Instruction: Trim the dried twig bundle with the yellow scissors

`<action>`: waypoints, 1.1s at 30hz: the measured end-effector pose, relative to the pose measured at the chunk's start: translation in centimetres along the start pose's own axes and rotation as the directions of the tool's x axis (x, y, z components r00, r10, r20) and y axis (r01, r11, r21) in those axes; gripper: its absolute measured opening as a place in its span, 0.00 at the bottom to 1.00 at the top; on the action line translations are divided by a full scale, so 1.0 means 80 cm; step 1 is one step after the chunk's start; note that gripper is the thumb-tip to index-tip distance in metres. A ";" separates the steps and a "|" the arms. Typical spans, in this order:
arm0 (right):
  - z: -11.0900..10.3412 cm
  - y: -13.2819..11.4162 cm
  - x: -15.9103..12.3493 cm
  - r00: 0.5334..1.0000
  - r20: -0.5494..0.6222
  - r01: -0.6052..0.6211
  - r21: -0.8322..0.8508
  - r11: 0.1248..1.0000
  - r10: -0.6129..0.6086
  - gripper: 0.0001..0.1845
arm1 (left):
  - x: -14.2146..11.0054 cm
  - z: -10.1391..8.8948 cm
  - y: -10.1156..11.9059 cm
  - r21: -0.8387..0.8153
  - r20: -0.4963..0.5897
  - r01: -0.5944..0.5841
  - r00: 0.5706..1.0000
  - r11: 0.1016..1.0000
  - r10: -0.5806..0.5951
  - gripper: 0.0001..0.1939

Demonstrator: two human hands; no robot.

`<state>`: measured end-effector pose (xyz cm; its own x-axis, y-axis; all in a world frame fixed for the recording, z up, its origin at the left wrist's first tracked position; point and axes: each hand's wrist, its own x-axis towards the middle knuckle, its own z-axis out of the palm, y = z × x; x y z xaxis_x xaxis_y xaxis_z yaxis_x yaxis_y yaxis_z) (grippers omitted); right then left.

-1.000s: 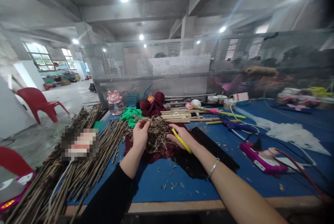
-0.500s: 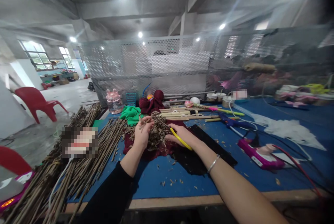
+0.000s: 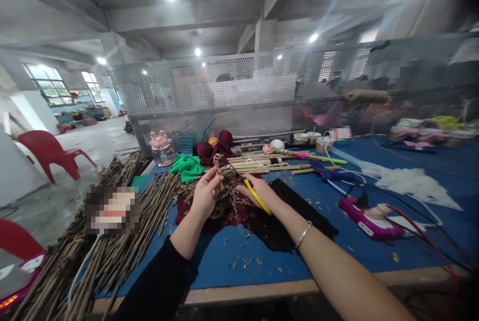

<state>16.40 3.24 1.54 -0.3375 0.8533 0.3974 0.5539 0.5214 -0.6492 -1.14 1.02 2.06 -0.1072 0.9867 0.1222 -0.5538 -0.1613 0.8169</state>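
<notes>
My left hand (image 3: pixel 204 195) pinches a dried plant sprig (image 3: pixel 217 161), which stands up from the fingertips. My right hand (image 3: pixel 265 193) is closed round the yellow handles of a pair of scissors (image 3: pixel 257 196). Their dark blades point up and left, close by the sprig; whether they touch it I cannot tell. Under both hands lies a heap of dried, curled plant pieces (image 3: pixel 231 200) on a dark red cloth (image 3: pixel 185 212). A black sheet (image 3: pixel 303 207) lies to the right of the heap, partly beneath my right wrist.
Long dry stems (image 3: pixel 138 236) are stacked along the left side. Behind the heap are a green cloth (image 3: pixel 187 167), dark red yarn (image 3: pixel 225 140) and pale sticks (image 3: pixel 249 163). At right sit a blue glue gun (image 3: pixel 331 173), a magenta power strip (image 3: pixel 370 221) with cords, and white plastic (image 3: pixel 415 186).
My left fingers have closed into a tighter pinch, and the sprig in them now stands more upright. The scissors stay in my right hand. The view has shifted slightly.
</notes>
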 end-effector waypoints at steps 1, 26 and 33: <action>0.002 -0.001 0.001 0.999 -0.046 -0.001 0.041 0.999 0.003 0.21 | -0.001 0.002 -0.002 0.020 0.003 0.017 1.000 1.000 -0.017 0.23; 0.009 -0.008 0.007 0.943 -0.098 -0.135 0.759 0.637 0.317 0.17 | -0.025 0.009 -0.021 0.707 0.297 -0.356 0.934 0.611 0.200 0.10; 0.020 -0.009 0.004 0.957 -0.009 -0.195 0.718 0.668 0.288 0.18 | -0.010 -0.002 -0.017 0.752 0.330 -0.506 0.844 0.424 0.422 0.10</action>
<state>14.67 3.12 1.10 -0.1565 0.9674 0.1991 -0.1110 0.1831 -0.9768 -0.47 0.43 0.74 -0.0515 0.7716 0.6340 0.4401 -0.5523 0.7080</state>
